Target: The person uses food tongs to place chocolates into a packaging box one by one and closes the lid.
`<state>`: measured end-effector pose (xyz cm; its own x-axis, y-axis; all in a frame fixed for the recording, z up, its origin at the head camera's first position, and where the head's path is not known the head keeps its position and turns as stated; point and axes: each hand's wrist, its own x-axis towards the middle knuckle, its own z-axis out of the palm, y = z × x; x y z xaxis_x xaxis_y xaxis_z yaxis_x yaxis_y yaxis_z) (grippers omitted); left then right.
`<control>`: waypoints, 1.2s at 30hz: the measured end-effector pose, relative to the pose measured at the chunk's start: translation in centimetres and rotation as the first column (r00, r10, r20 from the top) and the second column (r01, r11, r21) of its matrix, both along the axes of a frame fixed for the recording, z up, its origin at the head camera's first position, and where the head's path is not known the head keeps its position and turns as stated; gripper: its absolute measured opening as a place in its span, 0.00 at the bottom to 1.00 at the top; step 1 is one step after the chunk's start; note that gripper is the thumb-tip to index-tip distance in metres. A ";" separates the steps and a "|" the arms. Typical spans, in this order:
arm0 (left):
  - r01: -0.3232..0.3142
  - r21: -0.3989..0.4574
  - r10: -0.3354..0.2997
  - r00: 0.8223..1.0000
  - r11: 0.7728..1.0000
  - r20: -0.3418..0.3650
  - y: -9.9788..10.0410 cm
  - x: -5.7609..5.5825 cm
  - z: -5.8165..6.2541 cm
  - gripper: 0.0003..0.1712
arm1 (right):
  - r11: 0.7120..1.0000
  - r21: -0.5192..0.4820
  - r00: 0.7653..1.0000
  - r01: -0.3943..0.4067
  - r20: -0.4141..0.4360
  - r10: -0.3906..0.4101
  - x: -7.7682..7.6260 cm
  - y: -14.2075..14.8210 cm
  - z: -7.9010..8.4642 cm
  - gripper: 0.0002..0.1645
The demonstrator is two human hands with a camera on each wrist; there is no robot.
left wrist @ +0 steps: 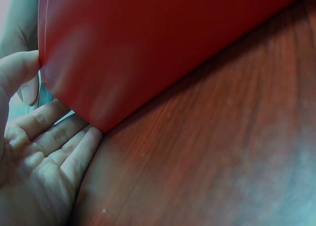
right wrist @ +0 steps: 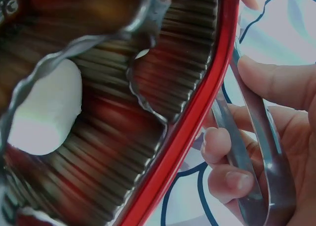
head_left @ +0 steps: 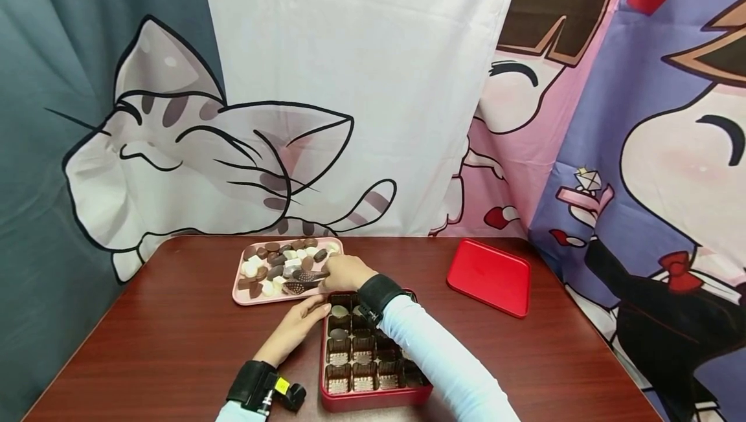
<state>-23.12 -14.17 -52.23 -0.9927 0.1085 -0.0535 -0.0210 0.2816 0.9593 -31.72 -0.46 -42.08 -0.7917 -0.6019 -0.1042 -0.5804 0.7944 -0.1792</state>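
Observation:
My right hand point(head_left: 346, 273) grips metal tongs point(right wrist: 276, 169), whose two perforated heads point(head_left: 305, 276) lie over the near right part of a pink tray point(head_left: 237, 296). Brown, dark and white chocolates point(head_left: 274, 272) fill that tray. Nearer stands a red box point(head_left: 373, 401) with a divided insert point(head_left: 364, 365). A pale piece point(head_left: 339, 310) and a dark one point(head_left: 338, 333) sit in its left column. In the right wrist view, a white piece point(right wrist: 49, 110) lies in a compartment. With fairly straight fingers, my left hand point(head_left: 296, 325) touches the box at its far left corner.
A red lid point(head_left: 489, 277) lies flat at the right back of the brown wooden table point(head_left: 175, 344). Behind the table hangs a cloth point(head_left: 361, 85) printed with a cat and cartoon figures. My right forearm point(head_left: 445, 357) crosses above the box's right side.

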 end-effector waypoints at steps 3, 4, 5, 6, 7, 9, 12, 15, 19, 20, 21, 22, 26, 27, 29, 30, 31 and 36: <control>-0.005 0.000 0.005 1.000 1.000 -0.010 0.0 -0.1 0.0 0.34 | 1.000 -0.013 0.999 0.007 0.032 -0.007 -0.1 -0.4 0.0 0.13; -0.001 0.001 0.001 1.000 1.000 -0.012 -0.1 -0.1 0.0 0.34 | 1.000 -0.013 0.999 0.004 0.036 -0.003 -0.1 -0.4 0.0 0.12; 0.001 0.001 -0.001 1.000 1.000 -0.013 -0.1 -0.1 0.0 0.34 | 1.000 -0.015 0.999 0.000 0.039 0.001 -0.1 -0.5 0.0 0.12; 0.005 0.005 -0.005 1.000 1.000 -0.010 -0.1 -0.1 0.0 0.34 | 1.000 -0.015 0.999 -0.007 0.039 0.008 -0.1 -0.6 -0.1 0.11; 0.010 0.007 -0.010 1.000 1.000 -0.008 -0.1 -0.1 0.1 0.34 | 1.000 -0.016 0.999 -0.011 0.036 0.012 -0.1 -0.6 -0.1 0.11; 0.017 0.008 -0.017 1.000 1.000 -0.002 -0.1 0.0 0.1 0.34 | 1.000 -0.014 0.999 -0.027 0.020 0.028 -0.1 -0.5 -0.3 0.11; 0.018 0.006 -0.018 1.000 1.000 0.002 0.0 0.0 0.2 0.35 | 0.999 -0.025 0.999 -0.036 -0.004 0.036 -0.1 -0.4 -0.4 0.10; 0.004 -0.005 -0.004 1.000 1.000 -0.004 0.0 0.0 0.2 0.35 | 0.998 -0.044 0.999 -0.043 -0.005 0.042 -0.2 -0.1 -0.3 0.08; -0.003 -0.002 0.003 1.000 1.000 -0.017 0.1 0.0 0.2 0.32 | 0.997 -0.067 0.999 -0.044 -0.011 0.044 -0.2 0.5 0.0 0.08; -0.002 -0.003 0.002 1.000 1.000 -0.020 0.0 0.0 0.2 0.32 | 0.997 -0.071 0.999 -0.041 -0.013 0.041 -0.3 0.6 0.0 0.09; 0.002 0.000 -0.002 1.000 1.000 -0.023 0.0 0.0 0.1 0.31 | 0.996 -0.078 0.999 -0.035 -0.012 0.034 -0.3 0.8 0.1 0.11; 0.004 0.003 -0.004 1.000 1.000 -0.026 0.0 0.0 0.1 0.30 | 0.996 -0.085 1.000 -0.028 -0.011 0.027 -0.4 0.9 0.3 0.12; 0.010 0.009 -0.010 1.000 1.000 -0.026 -0.3 0.0 0.0 0.29 | 0.992 -0.129 1.000 0.013 0.011 -0.012 -0.5 1.8 0.9 0.15; 0.010 0.013 -0.010 1.000 1.000 -0.026 -0.3 -0.1 0.0 0.29 | 0.990 -0.142 1.000 0.020 0.011 -0.018 -0.4 2.1 1.2 0.15; 0.007 0.016 -0.007 1.000 1.000 -0.025 -0.2 -0.1 0.0 0.29 | 0.988 -0.156 1.000 0.018 0.000 -0.018 -0.1 3.0 1.7 0.15; 0.005 0.013 -0.005 1.000 1.000 -0.025 -0.2 0.0 0.0 0.29 | 0.987 -0.161 1.000 0.016 -0.002 -0.016 0.1 3.5 2.0 0.17; 0.004 0.009 -0.004 1.000 1.000 -0.025 -0.2 0.0 0.0 0.29 | 0.986 -0.166 1.000 0.007 -0.012 -0.009 0.4 4.1 2.2 0.18; -0.005 -0.019 0.004 0.999 1.000 -0.037 -0.1 0.1 0.1 0.29 | 0.981 -0.194 1.000 -0.002 -0.022 -0.002 1.4 7.4 3.5 0.23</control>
<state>-23.01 -14.22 -52.09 -0.9945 0.1032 -0.0191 0.0128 0.3003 0.9538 -30.29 6.90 -38.54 -0.7926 -0.6089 0.0321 -0.5859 0.7459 -0.3168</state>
